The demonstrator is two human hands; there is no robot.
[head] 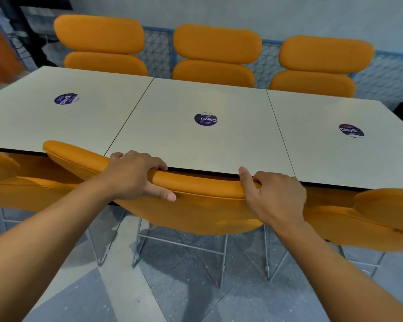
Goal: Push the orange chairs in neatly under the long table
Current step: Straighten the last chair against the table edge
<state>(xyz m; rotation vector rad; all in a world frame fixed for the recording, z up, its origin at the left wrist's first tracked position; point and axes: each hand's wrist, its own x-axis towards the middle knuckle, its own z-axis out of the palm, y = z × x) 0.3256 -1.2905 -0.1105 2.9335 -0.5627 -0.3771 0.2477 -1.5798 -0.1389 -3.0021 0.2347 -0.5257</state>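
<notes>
- Gripping the backrest of the centre chair (196, 205), both hands clamp its padded top edge at the near side of the long table (207, 145).
- Left hand (135, 175): fingers curl over the top edge toward the table and the thumb lies along the near face of the pad.
- Right hand (275, 196): fingers wrap over the same edge and the thumb stands up beside the table's near rim.
- Key relation: the backrest's long axis runs nearly parallel to the table's near edge, so any remaining push would go straight toward the table, square to that axis.
- The hands sit either side of the backrest's middle. The left sits slightly closer to the table, and an equal push from both should prevent the chair from slewing.
- Chair position: the top edge lies at the table's near rim with only a dark sliver between them – whether they touch cannot be determined. Judged from this, little travel remains.
- The seat is hidden beneath the tabletop – the wire legs (182, 247) stand just outside the near edge.
- Neighbouring chairs: the left-end chair (21, 187) and right-end chair (370, 217) stand at the same near edge.
- Three far-side chairs (216, 52) line the opposite edge.
</notes>
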